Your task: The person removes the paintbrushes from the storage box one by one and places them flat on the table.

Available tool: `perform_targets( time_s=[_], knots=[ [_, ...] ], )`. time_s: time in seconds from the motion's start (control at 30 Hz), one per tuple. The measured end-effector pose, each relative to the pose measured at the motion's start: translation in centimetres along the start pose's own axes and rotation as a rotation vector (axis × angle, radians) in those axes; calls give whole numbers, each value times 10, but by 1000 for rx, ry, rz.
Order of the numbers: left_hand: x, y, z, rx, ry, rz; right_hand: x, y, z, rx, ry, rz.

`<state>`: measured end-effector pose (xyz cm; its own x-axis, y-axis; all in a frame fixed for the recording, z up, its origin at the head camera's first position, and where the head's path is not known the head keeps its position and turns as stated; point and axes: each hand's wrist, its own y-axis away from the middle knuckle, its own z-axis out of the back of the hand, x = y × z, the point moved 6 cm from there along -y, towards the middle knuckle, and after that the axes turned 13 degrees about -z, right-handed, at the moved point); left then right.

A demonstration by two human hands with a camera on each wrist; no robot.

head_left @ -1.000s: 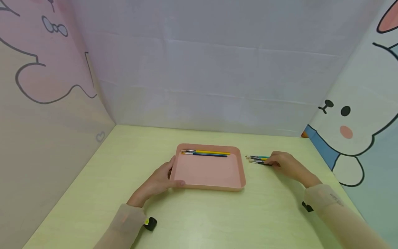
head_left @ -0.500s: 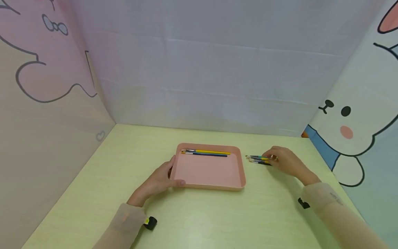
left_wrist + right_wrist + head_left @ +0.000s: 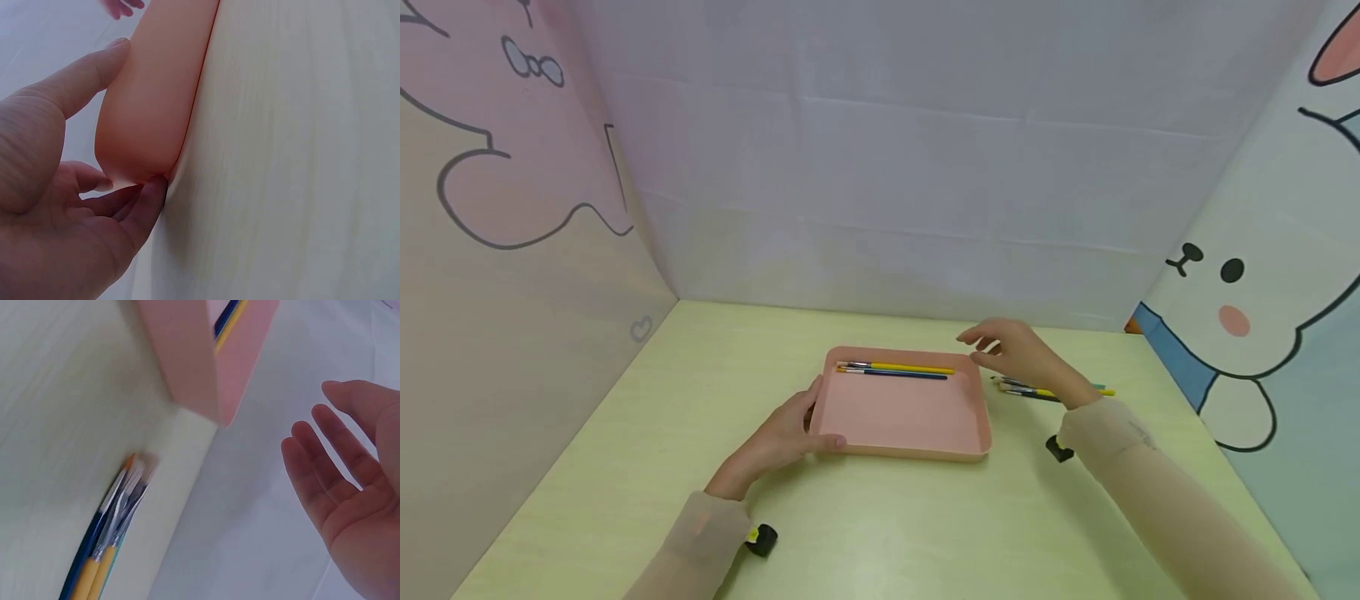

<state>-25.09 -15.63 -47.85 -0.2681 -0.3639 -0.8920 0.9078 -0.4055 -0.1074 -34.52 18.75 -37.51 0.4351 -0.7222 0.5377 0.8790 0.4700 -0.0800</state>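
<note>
A pink rectangular tray [image 3: 895, 421] lies on the table. My left hand [image 3: 780, 432] grips its near left corner, thumb on the front rim and fingers at the left side; the left wrist view shows fingertips against the tray wall [image 3: 150, 106]. Inside, along the back, lie a yellow paintbrush [image 3: 917, 368] and a dark blue paintbrush [image 3: 910, 375]. My right hand [image 3: 1018, 354] is raised near the tray's back right corner, holding nothing, fingers apart in the right wrist view. Beneath its wrist, several paintbrushes [image 3: 94, 569] lie bunched on the table, partly hidden in the head view.
The pale wooden table [image 3: 880, 525] runs back to a plain light backdrop [image 3: 880, 167]. Printed cartoon panels [image 3: 1247, 333] stand along both sides. Small black devices [image 3: 762, 540] are worn at the wrists.
My right hand has let go of the paintbrush bunch, risen and moved left to the tray's back right corner. The left hand and tray have stayed put.
</note>
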Motion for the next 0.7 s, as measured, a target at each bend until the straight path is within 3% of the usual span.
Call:
perform_targets(
  time_s=[0.3, 0.5, 0.7],
  knots=[
    [2, 0, 2, -4, -21, 4, 47, -42, -32, 108, -46, 17],
    [3, -1, 1, 1, -26, 0, 57, -63, -55, 166, -31, 24],
    [1, -2, 0, 1, -22, -19, 59, -72, -77, 202, 34, 23]
  ],
)
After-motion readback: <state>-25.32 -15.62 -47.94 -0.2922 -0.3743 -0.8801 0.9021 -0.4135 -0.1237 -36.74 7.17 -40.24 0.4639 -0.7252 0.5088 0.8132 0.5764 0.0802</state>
